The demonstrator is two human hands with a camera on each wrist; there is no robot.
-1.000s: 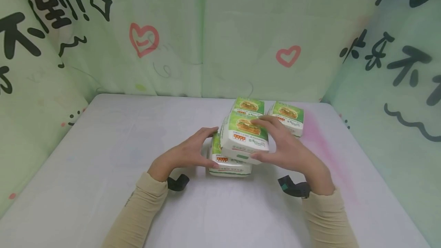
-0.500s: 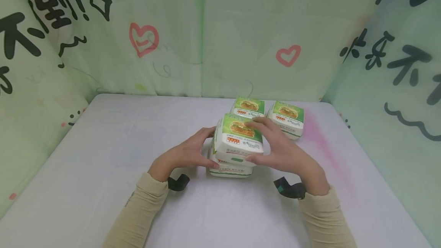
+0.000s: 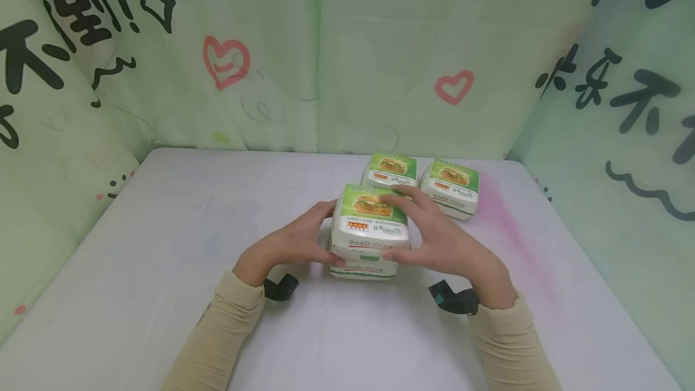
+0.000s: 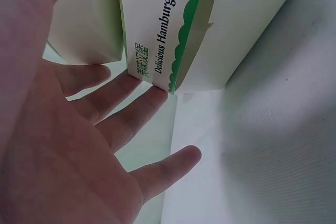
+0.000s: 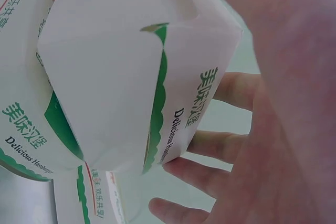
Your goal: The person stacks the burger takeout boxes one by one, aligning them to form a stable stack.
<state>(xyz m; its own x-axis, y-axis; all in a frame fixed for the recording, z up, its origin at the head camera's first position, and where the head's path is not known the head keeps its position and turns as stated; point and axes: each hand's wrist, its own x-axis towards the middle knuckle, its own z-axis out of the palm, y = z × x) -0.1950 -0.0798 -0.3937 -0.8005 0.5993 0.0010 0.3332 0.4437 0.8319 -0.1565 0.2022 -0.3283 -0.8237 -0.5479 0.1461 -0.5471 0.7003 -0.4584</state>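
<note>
The right hand [image 3: 434,240] holds the top burger box [image 3: 371,222] w/ thumb on the front face and fingers spread over the green lid, so it is clamped on this box. The top box sits on the bottom burger box [image 3: 362,269], almost lined up w/ it; only the lower front strip of the bottom box shows in the head view. The left hand [image 3: 293,240] is at the left side of the stack, fingers straight and relaxed, fingertips touching the side of the boxes, thumb near the front corner of the bottom box. In the left wrist view the fingers [image 4: 126,106] lie flat against the box wall w/ the text "Delicious Hamburger", not curled round it. In the right wrist view the top box [image 5: 131,77] fills the middle, w/ the palm beside it and the fingers [image 5: 220,145] passing behind and under it. The stack stands about the centre of the white table [image 3: 163,246], a bit to the right. Behind it are 2 more burger boxes, one [image 3: 392,169] just behind the stack and one [image 3: 452,187] to the right of that, near each other. Both wrists wear black straps [image 3: 453,299]. Green printed curtains [image 3: 326,47] w/ red hearts and black characters close the table on 3 sides.
</note>
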